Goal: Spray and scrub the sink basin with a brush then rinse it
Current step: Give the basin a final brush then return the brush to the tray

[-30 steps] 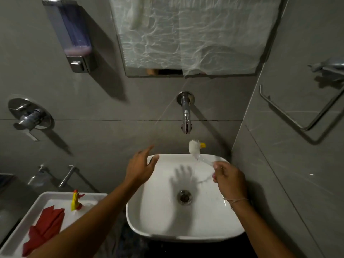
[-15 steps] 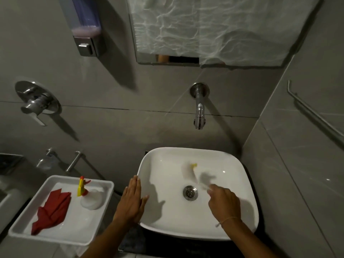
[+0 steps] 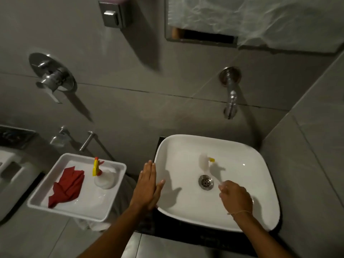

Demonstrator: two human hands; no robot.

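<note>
At the far left, well apart from the fingers of either hand, a white tray (image 3: 46, 199) holds a crumpled red cloth (image 3: 66, 186) and, just right of it, a clear spray bottle (image 3: 105, 176) with a yellow and red trigger head. The left hand (image 3: 148, 187) lies flat with its fingers stretched out and together, gripping nothing; the thumb reaches over the left rim of the white sink basin (image 3: 249, 179). Inside the basin, the metal drain (image 3: 205, 181) sits between the two hands, just left of the right fingertips. The right hand (image 3: 236, 199) is closed around the clear handle of the brush (image 3: 204, 162), whose blurred white bristle head with a yellow tip lies beyond the fingers, past the drain. A wall spout (image 3: 230, 97) projects above the basin.
</note>
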